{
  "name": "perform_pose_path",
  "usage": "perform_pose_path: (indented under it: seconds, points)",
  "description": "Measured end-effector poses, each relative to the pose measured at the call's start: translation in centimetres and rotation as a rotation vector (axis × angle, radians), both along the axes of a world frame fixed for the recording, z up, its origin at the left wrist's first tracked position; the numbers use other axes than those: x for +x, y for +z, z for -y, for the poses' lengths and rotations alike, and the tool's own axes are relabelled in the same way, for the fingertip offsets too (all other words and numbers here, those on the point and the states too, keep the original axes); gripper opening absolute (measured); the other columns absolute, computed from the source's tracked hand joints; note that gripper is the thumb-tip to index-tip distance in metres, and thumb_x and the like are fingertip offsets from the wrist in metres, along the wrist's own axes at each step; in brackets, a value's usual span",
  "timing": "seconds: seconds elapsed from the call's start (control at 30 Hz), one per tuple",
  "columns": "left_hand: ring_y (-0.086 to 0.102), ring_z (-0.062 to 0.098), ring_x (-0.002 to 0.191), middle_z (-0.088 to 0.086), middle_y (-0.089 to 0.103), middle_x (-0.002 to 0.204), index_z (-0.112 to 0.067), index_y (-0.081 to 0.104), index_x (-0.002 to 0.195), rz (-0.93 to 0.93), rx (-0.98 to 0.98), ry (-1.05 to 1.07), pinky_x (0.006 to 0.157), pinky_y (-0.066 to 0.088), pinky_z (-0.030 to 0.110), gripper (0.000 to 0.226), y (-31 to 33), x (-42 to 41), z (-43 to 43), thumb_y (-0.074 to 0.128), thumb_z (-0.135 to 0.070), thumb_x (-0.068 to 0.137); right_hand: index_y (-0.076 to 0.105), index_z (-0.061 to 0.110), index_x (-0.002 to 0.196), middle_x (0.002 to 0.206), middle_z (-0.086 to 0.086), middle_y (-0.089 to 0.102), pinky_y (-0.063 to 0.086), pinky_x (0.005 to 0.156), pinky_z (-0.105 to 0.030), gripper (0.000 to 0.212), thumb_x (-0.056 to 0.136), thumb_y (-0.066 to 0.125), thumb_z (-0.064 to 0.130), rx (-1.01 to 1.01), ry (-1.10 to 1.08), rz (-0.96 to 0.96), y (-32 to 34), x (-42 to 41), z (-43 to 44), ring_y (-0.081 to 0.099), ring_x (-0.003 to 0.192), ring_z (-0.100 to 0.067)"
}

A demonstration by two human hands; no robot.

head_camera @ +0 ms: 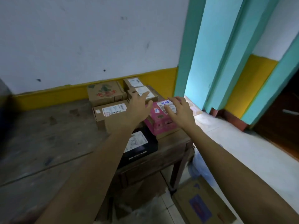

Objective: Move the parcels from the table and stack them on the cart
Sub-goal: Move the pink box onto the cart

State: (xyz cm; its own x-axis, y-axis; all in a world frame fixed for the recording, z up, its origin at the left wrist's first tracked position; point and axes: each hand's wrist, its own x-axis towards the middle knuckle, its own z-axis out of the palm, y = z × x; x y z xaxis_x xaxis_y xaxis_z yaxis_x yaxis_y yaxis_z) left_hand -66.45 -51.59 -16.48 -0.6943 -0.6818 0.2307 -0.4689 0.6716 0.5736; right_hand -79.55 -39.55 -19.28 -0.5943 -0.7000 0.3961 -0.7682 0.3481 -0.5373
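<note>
Several parcels crowd the right end of a worn wooden table (48, 135). A pink box (159, 121) with a white label lies near the table's right edge. Both my arms reach out over it. My left hand (140, 105) hovers with fingers spread at the pink box's left side, over a brown labelled box (110, 111). My right hand (180, 109) hangs above the pink box's right side with fingers loosely spread, holding nothing. A black box (142, 147) sits nearer to me, partly under my left forearm. No cart is in view.
More brown boxes stand at the back against the yellow-banded wall: a printed one (105, 92) and two labelled ones (134, 83) (145, 92). A large flat carton (202, 202) lies on the floor at the lower right, by a plastic bag (199, 167). A teal door frame (210, 54) stands to the right.
</note>
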Motion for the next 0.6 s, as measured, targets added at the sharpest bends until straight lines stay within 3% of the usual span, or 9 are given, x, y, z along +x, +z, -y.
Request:
perform_pose_path:
  seconds: [0.23, 0.37, 0.47, 0.6]
  points:
    - [0.011, 0.038, 0.143, 0.021, 0.006, 0.155, -0.03, 0.021, 0.148, 0.116, 0.21, 0.1, 0.112, 0.022, 0.05, 0.058, -5.0, -4.7, 1.5, 0.044, -0.042, 0.096, 0.042, 0.029, 0.14, 0.15, -0.016, 0.025, 0.026, 0.108, -0.046, 0.055, 0.091, 0.047, 0.052, 0.215, -0.042, 0.083, -2.2, -8.8, 1.2, 0.025, 0.135, -0.038]
    - [0.033, 0.04, 0.134, 0.022, 0.025, 0.15, -0.028, 0.018, 0.149, 0.168, 0.344, 0.134, 0.108, 0.035, 0.05, 0.064, -7.4, -6.5, 2.2, 0.044, -0.047, 0.094, 0.033, 0.033, 0.143, 0.151, -0.018, 0.023, 0.029, 0.11, -0.053, 0.06, 0.089, 0.049, 0.054, 0.302, 0.048, 0.185, -4.1, -12.0, 1.7, 0.027, 0.135, -0.041]
    - [0.043, 0.035, 0.128, 0.018, 0.034, 0.147, -0.026, 0.016, 0.149, 0.165, 0.429, 0.152, 0.104, 0.04, 0.046, 0.065, -8.1, -7.2, 1.8, 0.043, -0.047, 0.094, 0.029, 0.034, 0.145, 0.141, -0.017, 0.034, 0.036, 0.106, -0.052, 0.062, 0.089, 0.047, 0.055, 0.332, 0.11, 0.261, -5.4, -13.0, 2.3, 0.038, 0.128, -0.039]
    - [0.053, 0.031, 0.119, 0.014, 0.043, 0.142, -0.027, 0.015, 0.149, 0.058, 0.531, 0.175, 0.1, 0.044, 0.045, 0.061, -8.4, -7.9, 1.2, 0.042, -0.043, 0.096, 0.027, 0.033, 0.146, 0.14, -0.014, 0.037, 0.04, 0.102, -0.051, 0.066, 0.088, 0.047, 0.059, 0.355, 0.123, 0.267, -5.8, -13.9, 3.1, 0.044, 0.125, -0.036]
